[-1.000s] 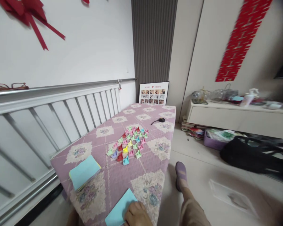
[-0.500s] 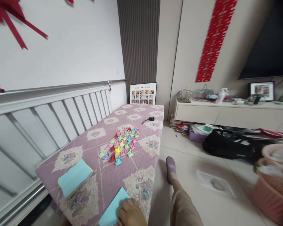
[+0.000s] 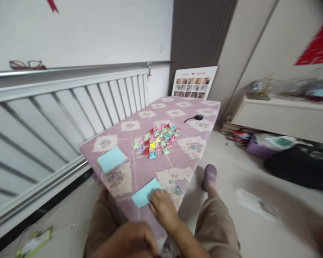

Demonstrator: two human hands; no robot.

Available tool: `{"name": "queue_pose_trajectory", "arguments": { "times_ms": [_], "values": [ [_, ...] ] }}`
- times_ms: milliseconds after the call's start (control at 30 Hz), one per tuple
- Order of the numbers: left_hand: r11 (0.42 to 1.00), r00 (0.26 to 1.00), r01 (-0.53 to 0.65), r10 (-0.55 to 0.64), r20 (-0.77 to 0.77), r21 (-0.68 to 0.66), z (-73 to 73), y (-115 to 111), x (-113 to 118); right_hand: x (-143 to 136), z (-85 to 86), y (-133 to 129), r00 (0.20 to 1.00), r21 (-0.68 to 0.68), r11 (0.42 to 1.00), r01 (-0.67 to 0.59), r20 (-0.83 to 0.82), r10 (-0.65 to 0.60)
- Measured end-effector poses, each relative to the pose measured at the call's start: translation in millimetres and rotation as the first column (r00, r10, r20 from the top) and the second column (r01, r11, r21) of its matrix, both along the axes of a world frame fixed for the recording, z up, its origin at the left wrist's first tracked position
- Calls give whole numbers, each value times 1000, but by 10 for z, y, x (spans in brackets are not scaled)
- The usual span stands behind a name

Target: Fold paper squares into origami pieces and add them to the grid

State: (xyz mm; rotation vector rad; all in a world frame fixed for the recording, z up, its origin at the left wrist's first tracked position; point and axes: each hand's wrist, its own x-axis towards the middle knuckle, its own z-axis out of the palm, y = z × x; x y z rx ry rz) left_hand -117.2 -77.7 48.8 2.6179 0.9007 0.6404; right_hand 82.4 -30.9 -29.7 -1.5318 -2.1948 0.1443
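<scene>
The blue paper (image 3: 144, 195) lies flat, right under the fingers of the right hand (image 3: 163, 206). Those fingers are bent and close together on the right side of the blue paper, but I can't tell if they pinch it. The left hand (image 3: 130, 240) is on the near side of the blue paper, apart from it. It is blurry, so I can't tell how wide it is. The blue paper is near the narrow near end of the surface (image 3: 142, 172), and the surface's right edge is close to it too. Past the blue paper is a bare bit of cloth, then lots of little folded paper shapes (image 3: 158, 140) in many colors. To the left of the blue paper and a bit farther off is a paper stack (image 3: 111, 159) with blue on top. Way past the blue paper sits a black tape measure (image 3: 198, 117). The surface has a purple cloth with flowers. Left of the blue paper, past the stack, is a white railing (image 3: 83, 107). Far to its right are a black bag (image 3: 298, 166) on the floor and a long white cabinet (image 3: 282, 116).
</scene>
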Motion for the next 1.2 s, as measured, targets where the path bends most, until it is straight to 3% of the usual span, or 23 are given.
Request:
{"name": "queue_pose_trajectory", "arguments": {
  "times_ms": [67, 100, 133, 200, 300, 433, 700, 900, 1000, 1200],
  "values": [
    [988, 993, -115, 115, -4, -99, -98, 146, -53, -2, 23, 20, 999, -19, 1000, -17, -31, 16],
    [947, 964, -261, 267, 5, -187, -165, 211, -74, -2, 28, 28, 999, -22, 999, -23, -38, 22],
    [895, 915, -390, 402, 14, -217, -240, 262, -90, -1, 30, 33, 999, -19, 999, -29, -41, 28],
    [853, 867, -483, 498, 29, -199, -398, 326, -100, 2, 34, 37, 999, -11, 999, -37, -40, 36],
    [870, 875, -478, 484, 25, -125, -593, 379, -61, 6, 46, 40, 998, -6, 999, -47, -48, 46],
    [905, 907, -421, 419, -40, -62, -697, 499, 1, 17, 53, 27, 994, -1, 997, -71, -83, 71],
    [914, 911, -406, 404, -85, -1, -759, 541, -57, 86, -30, -39, 981, 73, 995, -68, -178, 80],
    [890, 881, -453, 457, -124, 55, -762, 408, 39, 32, 68, -34, 981, 97, 987, -130, -131, 142],
    [892, 884, -450, 450, -129, 30, -736, 371, 72, 19, 80, -23, 981, 78, 984, -158, -104, 165],
    [839, 839, -542, 538, -79, -45, -713, 459, 20, 53, 18, -4, 986, 62, 993, -104, -123, 111]
  ]
}}
